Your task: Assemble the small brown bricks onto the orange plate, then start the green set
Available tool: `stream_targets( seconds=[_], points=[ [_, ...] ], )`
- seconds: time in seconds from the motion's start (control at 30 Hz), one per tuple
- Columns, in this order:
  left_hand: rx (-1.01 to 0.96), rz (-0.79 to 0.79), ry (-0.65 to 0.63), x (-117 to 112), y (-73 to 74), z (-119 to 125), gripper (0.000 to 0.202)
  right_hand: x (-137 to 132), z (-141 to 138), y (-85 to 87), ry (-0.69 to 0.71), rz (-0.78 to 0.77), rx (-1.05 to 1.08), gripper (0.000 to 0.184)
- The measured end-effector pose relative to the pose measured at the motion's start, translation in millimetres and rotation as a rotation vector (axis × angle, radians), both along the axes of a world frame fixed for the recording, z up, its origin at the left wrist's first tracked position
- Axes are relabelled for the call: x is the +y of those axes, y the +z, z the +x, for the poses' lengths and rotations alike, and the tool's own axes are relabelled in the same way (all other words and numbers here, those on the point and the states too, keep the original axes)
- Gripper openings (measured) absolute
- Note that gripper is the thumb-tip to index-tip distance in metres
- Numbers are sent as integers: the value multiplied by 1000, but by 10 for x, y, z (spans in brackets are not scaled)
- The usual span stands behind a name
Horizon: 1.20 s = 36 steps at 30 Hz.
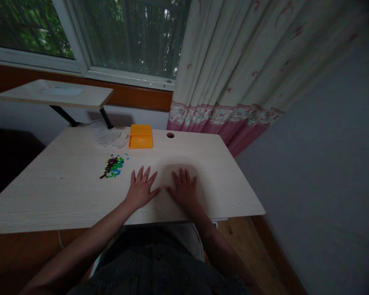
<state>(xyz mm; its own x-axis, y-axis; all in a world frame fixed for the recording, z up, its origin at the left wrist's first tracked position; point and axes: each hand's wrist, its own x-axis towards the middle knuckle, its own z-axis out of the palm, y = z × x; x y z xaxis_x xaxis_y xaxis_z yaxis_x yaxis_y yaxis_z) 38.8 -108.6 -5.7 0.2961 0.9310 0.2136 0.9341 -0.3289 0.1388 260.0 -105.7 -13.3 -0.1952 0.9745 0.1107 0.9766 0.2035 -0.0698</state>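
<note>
My left hand lies flat on the pale wooden table, fingers spread, holding nothing. My right hand rests flat beside it, fingers spread too, thumbs nearly touching. A small heap of coloured pieces, green, blue, yellow and dark brown, lies on the table just left of my left hand. Behind the heap stands an orange box.
Crumpled white paper lies left of the orange box. A cable hole sits near the table's back edge. A raised wooden shelf stands at the back left under the window. A patterned curtain hangs at the right.
</note>
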Motion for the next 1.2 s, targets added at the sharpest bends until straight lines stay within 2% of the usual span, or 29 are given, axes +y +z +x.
stream_targets(
  seconds=[0.33,1.2],
  points=[
    [0,1,-5,-3,-7,3,65,-11,-10,40,-3,-16,-11,76],
    [-12,-3,-4,-1,-9,0,66,-18,-5,21,-4,5,-19,75]
  ],
)
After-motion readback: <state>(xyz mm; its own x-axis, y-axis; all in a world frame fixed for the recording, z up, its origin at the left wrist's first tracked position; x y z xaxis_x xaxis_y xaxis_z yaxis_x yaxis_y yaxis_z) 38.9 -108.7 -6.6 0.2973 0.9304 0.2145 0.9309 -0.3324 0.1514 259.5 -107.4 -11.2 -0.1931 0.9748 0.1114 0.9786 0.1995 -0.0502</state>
